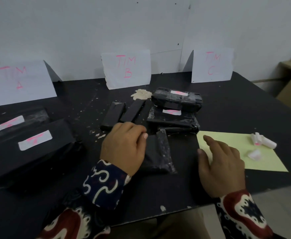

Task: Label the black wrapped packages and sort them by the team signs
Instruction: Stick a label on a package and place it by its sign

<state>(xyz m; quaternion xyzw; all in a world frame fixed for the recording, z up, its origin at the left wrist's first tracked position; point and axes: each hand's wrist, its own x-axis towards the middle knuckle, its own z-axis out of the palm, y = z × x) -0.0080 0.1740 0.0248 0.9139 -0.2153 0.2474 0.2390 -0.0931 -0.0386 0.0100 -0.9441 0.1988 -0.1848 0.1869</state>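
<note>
An unlabelled black wrapped package [158,152] lies in front of the TIM B sign [126,70], the curled left hand [124,149] resting on its left edge, the right hand [222,168] spread flat, empty, over the yellow sheet's [262,159] near-left corner beside bare tabletop [158,195].

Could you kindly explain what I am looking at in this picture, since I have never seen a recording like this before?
There is no machine here: a person wears a camera on the head, so you look forward and down at their two bare hands. The left hand rests on a small unlabelled black package; the right hand lies flat, holding nothing, at the edge of a yellow sheet bearing some small white paper bits. On the black table three paper signs stand against the wall: TIM A, TIM B and TIM C. Two labelled packages lie below the first sign; two more are stacked between the second and third, with slim unlabelled ones beside them.
</note>
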